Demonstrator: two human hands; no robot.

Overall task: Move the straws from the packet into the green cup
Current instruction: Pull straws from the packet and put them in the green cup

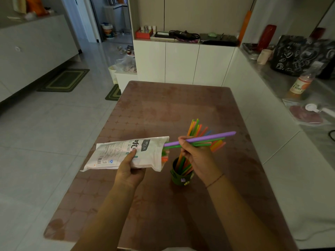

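Note:
My left hand (129, 170) grips a white straw packet (126, 153) held level above the table, its open end pointing right. A few straw ends show inside that opening. My right hand (196, 155) pinches a small bunch of straws (208, 138), purple on top with green and orange below, partly drawn out of the packet. Right under that hand stands the green cup (181, 175), on the table, holding several orange, green and pink straws (194, 126) that fan upward behind my fingers.
The cup stands on a brown patterned table (163, 109). White cabinets run along the far side and the right. On the right counter are a juice bottle (301, 84), a black printed bag (297, 53) and a plastic pouch. Tiled floor with green mats lies to the left.

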